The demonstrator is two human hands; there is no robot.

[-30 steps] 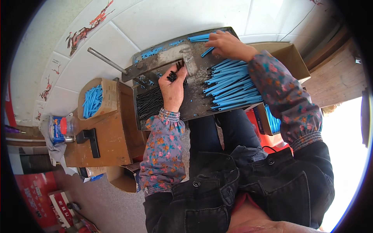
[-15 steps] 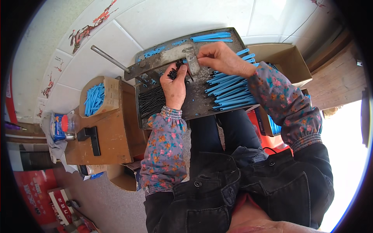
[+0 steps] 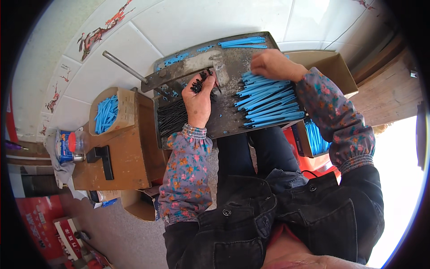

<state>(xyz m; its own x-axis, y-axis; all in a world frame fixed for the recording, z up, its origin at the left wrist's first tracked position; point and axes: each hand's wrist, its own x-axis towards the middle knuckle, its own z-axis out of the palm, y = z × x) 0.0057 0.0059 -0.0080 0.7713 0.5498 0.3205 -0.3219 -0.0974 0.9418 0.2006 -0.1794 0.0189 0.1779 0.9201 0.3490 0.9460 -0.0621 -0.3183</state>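
Note:
My left hand is closed round a bundle of thin black sticks, beside a worn metal lever press with a long rod handle. The bundle's ends poke out above my fingers. My right hand is over the far end of a pile of blue strips, many with black ends. Its fingers are curled together, and what they hold, if anything, is hidden. More black sticks lie left of my left wrist. Under all of this is a dark metal tray.
Several blue strips and blue scraps lie at the tray's far edge. Left, a cut carton of blue pieces stands on a brown wooden cabinet beside a red-lidded jar. Cardboard boxes stand at right. A tiled wall closes the back.
My right hand has moved right, away from the press, to above the blue strip pile. My left hand stays by the press with the black sticks. The view has shifted slightly.

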